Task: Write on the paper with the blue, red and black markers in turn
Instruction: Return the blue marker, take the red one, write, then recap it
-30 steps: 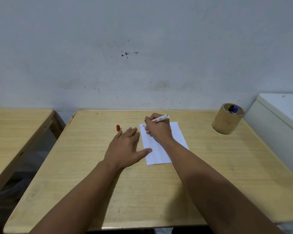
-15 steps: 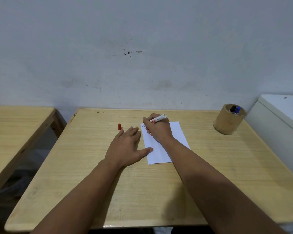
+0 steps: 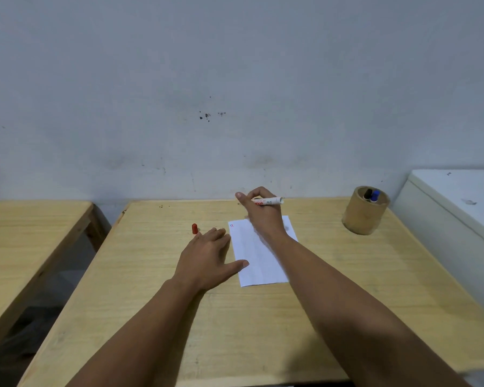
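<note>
The right hand (image 3: 259, 212) is curled around the red marker (image 3: 268, 202), which lies nearly level in its fingers with its blunt end pointing right; the hand is raised over the far edge of the paper (image 3: 259, 255), near the desk's far edge, and the marker's tip is hidden behind the fingers. The left hand (image 3: 207, 256) lies flat and spread on the desk (image 3: 319, 317), gripping nothing, its thumb pressing on the paper's left edge and its fingers pointing toward the far edge. The paper sits in the middle of the desk's far half, between the two hands, with small red marks at its far left corner. The red cap (image 3: 194, 228) stands just beyond the left fingertips, apart from them. Near the desk's far right corner stands a round holder (image 3: 361, 219) with the blue marker (image 3: 375, 195) and the black marker (image 3: 368, 193) upright inside. A white cabinet (image 3: 458, 208) lies beyond the desk's right edge, and a second desk (image 3: 25, 227) sits beyond the left.
</note>
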`<state>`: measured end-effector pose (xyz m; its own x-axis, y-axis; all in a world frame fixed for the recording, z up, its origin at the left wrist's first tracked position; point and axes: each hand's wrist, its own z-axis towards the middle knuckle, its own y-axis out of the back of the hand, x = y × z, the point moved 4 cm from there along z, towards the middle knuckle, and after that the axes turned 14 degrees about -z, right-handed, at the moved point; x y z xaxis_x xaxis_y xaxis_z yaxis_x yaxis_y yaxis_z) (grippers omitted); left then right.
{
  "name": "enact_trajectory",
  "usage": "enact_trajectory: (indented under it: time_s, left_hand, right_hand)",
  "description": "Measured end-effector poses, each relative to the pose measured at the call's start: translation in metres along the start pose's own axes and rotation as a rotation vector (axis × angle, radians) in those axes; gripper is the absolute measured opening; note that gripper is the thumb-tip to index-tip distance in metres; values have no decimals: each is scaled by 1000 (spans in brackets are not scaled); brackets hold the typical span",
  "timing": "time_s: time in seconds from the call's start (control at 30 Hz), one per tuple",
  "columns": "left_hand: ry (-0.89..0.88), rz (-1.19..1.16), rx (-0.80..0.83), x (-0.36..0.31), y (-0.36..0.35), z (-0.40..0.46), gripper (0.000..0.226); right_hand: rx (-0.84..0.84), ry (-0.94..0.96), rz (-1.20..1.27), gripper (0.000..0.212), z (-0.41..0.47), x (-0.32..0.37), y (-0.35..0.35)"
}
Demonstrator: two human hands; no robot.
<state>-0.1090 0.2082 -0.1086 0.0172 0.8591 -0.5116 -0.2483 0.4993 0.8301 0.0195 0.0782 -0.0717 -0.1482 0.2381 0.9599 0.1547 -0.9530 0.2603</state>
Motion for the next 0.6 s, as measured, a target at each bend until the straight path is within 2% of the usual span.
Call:
enact_trajectory:
  time_s: [0.07, 0.13, 0.2, 0.3, 0.33, 0.47, 0.53, 0.6]
  left_hand:
    - [-19, -3, -122, -8, 11, 3, 72]
    - [-11, 3, -304, -11, 29, 7, 58]
    - [84, 22, -388, -5, 45, 13, 45]
    - [279, -41, -285, 17, 54, 19, 38]
    - [316, -66, -240, 23, 53, 20, 35]
    - [377, -149, -240, 26, 56, 22, 31]
    - [402, -311, -280, 17, 63, 30, 29]
    - [425, -580, -308, 0, 68, 39, 20]
  right_hand:
    - [46, -28, 68, 29, 0, 13, 9]
    - [74, -91, 167, 41, 0, 20, 20]
    - [33, -125, 217, 43, 1, 23, 34]
    - [-3, -123, 191, 12, -6, 22, 53]
    - [7, -116, 180, 8, -9, 22, 58]
    - [108, -143, 121, 9, -22, 19, 78]
    - [131, -174, 112, 16, -27, 17, 86]
    - [143, -183, 121, 20, -32, 17, 93]
